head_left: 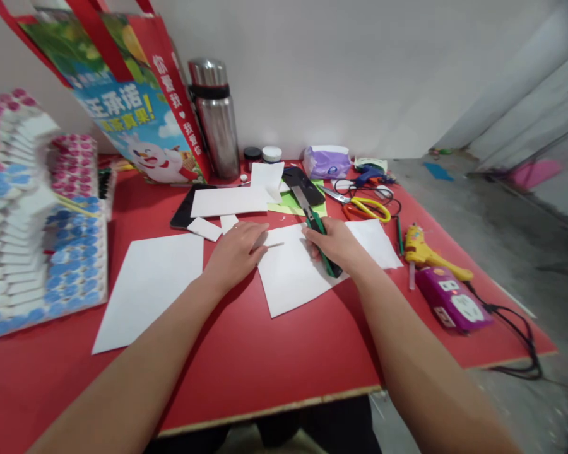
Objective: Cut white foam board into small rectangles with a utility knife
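Note:
My right hand [334, 243] is closed around a green and black utility knife [319, 230], its broad blade pointing up and away. Beneath the knife lies a white sheet [288, 287] on the red table. At this sheet's left edge, my left hand [236, 252] has its thumb and index finger together, and a thin brownish stick [275, 244] juts from them over the sheet. Another white sheet [151, 284] lies to the left of that hand. Small white pieces [205, 229] and a white board [228, 201] are just beyond my left fingers.
Scissors [369, 208], a black phone [305, 186] and a purple tissue pack [326, 162] lie behind. To the right are a yellow glue gun [423, 252] and a purple power socket [447, 296] with its cord. A steel thermos [216, 120] and a printed bag [142, 94] stand back left.

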Motion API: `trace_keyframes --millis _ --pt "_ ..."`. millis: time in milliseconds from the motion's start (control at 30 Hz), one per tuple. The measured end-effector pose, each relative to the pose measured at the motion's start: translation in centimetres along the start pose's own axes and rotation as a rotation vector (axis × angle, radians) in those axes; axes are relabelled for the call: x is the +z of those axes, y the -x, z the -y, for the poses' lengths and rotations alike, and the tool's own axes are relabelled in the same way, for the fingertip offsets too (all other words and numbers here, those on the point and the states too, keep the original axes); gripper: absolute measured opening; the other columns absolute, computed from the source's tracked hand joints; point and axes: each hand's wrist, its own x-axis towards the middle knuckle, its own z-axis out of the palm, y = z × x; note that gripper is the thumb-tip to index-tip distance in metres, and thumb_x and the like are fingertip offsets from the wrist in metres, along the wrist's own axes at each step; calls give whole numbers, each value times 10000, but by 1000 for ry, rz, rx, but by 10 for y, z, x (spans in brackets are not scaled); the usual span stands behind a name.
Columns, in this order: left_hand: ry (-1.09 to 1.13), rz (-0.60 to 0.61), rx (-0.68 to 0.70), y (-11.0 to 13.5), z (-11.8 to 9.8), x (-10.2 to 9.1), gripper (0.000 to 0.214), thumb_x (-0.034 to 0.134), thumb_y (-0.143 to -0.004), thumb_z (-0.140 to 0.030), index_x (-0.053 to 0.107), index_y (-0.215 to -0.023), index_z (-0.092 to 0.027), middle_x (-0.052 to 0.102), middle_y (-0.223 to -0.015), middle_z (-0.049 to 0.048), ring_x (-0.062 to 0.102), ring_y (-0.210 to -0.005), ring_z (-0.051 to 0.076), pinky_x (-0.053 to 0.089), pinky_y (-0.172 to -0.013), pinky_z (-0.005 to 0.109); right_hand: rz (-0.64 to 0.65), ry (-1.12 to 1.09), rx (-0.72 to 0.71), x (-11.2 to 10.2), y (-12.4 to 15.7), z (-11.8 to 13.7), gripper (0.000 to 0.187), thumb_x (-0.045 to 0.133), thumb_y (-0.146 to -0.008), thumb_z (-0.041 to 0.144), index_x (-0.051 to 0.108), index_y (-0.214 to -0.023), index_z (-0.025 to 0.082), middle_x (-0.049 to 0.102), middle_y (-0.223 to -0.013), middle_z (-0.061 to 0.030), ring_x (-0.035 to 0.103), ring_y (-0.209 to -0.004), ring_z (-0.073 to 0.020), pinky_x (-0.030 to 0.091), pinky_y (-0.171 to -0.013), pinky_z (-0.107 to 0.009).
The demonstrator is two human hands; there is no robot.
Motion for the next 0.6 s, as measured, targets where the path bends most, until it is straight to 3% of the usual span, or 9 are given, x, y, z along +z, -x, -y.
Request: trace_keyframes --millis 167,300,600 --pt "33 2 -42 6 7 -12 452 627 -945 -321 619 -1378 -192 653 -1413 123 573 -1326 313 429 -1142 519 4 -23 7 1 0 0 197 589 -978 248 490 -809 225 624 -556 28 588 -428 -117 514 -438 -228" --pt "95 4 -20 12 19 -21 365 640 -941 -336 685 -1281 -208 706 -1317 111 615 -1256 297 463 -1105 502 5 -37 20 0 0 2 203 594 -975 233 487 -803 226 620 -546 29 588 -422 -121 510 -434 -233" --pt "98 1 41 6 15 -14 230 621 -954 -279 707 -1136 -167 751 -1207 105 644 -1107 276 494 -1007 473 -13 -27 19 0 5 9 211 604 -977 197 505 -792 217 607 -536 31 583 -422 -113 496 -430 -213"
